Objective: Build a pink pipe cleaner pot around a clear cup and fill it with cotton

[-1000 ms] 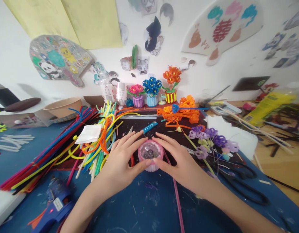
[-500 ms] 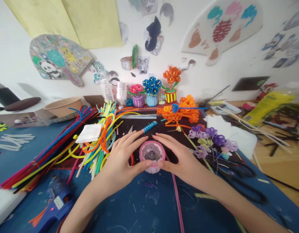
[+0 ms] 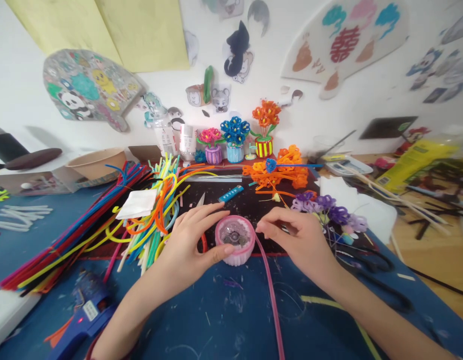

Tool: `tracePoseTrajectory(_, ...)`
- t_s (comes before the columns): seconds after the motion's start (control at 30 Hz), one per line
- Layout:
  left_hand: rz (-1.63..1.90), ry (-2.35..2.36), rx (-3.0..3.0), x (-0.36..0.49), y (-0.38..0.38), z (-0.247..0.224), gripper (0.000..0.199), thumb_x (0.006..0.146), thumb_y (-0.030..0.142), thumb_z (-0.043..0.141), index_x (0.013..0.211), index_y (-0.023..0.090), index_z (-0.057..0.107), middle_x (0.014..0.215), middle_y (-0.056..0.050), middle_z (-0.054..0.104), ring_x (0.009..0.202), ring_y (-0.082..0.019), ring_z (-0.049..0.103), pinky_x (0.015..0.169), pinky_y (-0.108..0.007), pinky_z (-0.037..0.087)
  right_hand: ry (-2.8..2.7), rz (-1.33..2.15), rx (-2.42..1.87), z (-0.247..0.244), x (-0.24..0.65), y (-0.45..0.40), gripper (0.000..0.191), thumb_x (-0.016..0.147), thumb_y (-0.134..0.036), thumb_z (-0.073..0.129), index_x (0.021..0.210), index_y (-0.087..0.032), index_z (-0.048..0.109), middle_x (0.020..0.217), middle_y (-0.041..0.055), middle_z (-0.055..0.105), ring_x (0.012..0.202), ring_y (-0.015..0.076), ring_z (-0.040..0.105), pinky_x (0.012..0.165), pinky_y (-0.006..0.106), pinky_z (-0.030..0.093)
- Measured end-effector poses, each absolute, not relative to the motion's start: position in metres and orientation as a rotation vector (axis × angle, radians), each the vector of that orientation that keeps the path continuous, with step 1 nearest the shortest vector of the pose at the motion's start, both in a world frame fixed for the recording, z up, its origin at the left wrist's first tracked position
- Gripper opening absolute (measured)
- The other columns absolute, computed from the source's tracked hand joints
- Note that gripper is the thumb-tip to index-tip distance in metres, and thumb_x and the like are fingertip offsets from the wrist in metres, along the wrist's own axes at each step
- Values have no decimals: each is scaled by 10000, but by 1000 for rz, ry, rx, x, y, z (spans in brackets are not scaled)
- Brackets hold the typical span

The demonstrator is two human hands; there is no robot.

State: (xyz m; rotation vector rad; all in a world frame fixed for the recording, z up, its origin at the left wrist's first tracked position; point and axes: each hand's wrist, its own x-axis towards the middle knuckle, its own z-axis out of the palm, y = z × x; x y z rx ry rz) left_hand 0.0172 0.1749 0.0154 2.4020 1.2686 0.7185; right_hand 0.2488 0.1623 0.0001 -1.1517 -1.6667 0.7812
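A small round pot (image 3: 235,257) with a pink rim, pale ribbed side and clear see-through top sits on the mat in front of me. My left hand (image 3: 195,237) curves around its left side, thumb on the near rim and fingers at the far edge. A long pink pipe cleaner (image 3: 271,290) runs from the pot's right rim down toward me. Just beside that rim, my right hand (image 3: 299,232) pinches thumb and forefinger together at the pipe cleaner's upper part. Beyond the pot lies a blue lighter (image 3: 231,193).
Bundled coloured pipe cleaners (image 3: 92,235) lie left, with a blue glue gun (image 3: 89,312) nearer me. Orange flowers (image 3: 291,172), purple flowers (image 3: 338,215) and black scissors (image 3: 385,285) are to the right. Finished flower pots (image 3: 236,152) stand along the wall.
My right hand has let go of the pot and moved right, its fingers now pinched by the rim. The pipe cleaner's upper part shows more. My left hand stays on the pot.
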Motion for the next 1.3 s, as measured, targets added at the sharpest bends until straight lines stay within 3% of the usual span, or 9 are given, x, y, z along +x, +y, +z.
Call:
tracePoseTrajectory(0.3, 770, 1249, 2403, 19, 172, 19, 475, 861, 535, 607, 1253, 267, 611, 1376, -89, 590, 1298, -313, 506, 1094, -570, 368, -1425, 1027, -1017, 2, 248, 160, 133, 844, -325, 700, 866, -212, 768, 710, 32, 744, 579, 152, 672, 544, 271, 578)
tracePoseTrajectory(0.47, 764, 1258, 2394, 20, 173, 19, 457, 865, 515, 610, 1245, 262, 610, 1372, -89, 593, 1300, -303, 505, 1101, -565, 358, -1368, 1116, -1064, 9, 250, 158, 243, 840, -376, 698, 691, -185, 676, 536, -5, 643, 394, 100, 561, 360, 202, 446)
tracePoseTrajectory(0.7, 776, 1244, 2397, 20, 173, 19, 446, 864, 520, 612, 1231, 266, 618, 1353, -88, 605, 1279, -302, 525, 1096, -552, 364, -1559, 943, -1215, 12, 252, 156, 512, 969, -417, 488, 515, -202, 388, 415, -67, 399, 374, 60, 379, 397, 204, 316)
tracePoseTrajectory(0.77, 776, 1244, 2401, 20, 174, 19, 443, 868, 520, 605, 1224, 256, 621, 1339, -91, 613, 1266, -300, 533, 1091, -554, 365, -1559, 970, -1193, 10, 252, 156, 495, 962, -425, 505, 525, -194, 468, 404, -63, 421, 367, 64, 393, 392, 205, 330)
tracePoseTrajectory(0.87, 785, 1244, 2407, 20, 174, 19, 441, 872, 519, 601, 1218, 245, 624, 1314, -92, 625, 1237, -299, 552, 1076, -553, 374, -1505, 1062, -1097, 9, 252, 158, 273, 916, -389, 594, 768, -186, 703, 527, -21, 618, 430, 97, 554, 433, 213, 461)
tracePoseTrajectory(0.93, 804, 1239, 2409, 20, 173, 19, 448, 865, 520, 614, 1219, 247, 620, 1303, -88, 631, 1219, -296, 561, 1057, -538, 393, -1449, 1086, -1047, 10, 251, 158, 188, 861, -362, 670, 854, -190, 746, 630, 14, 706, 510, 130, 644, 497, 243, 547)
tracePoseTrajectory(1.03, 829, 1213, 2447, 24, 169, 22, 425, 840, 487, 667, 1205, 273, 624, 1296, -65, 634, 1208, -284, 557, 1055, -515, 385, -1396, 1101, -1075, 12, 250, 157, 162, 778, -355, 758, 759, -194, 753, 616, 28, 723, 518, 151, 670, 486, 252, 569)
tracePoseTrajectory(1.13, 867, 1192, 2542, 33, 162, 23, 359, 835, 386, 703, 1175, 290, 637, 1283, -44, 639, 1197, -279, 536, 1039, -508, 374, -1381, 1125, -1131, 14, 251, 155, 219, 763, -365, 773, 643, -198, 700, 529, 6, 671, 421, 119, 604, 387, 212, 492)
tracePoseTrajectory(1.3, 975, 1215, 2636, 50, 155, 22, 129, 869, 298, 664, 993, 278, 691, 1215, -30, 675, 1150, -282, 516, 960, -491, 385, -1467, 1117, -1027, 16, 252, 149, 271, 918, -370, 602, 700, -209, 607, 497, -50, 571, 406, 82, 523, 392, 192, 412)
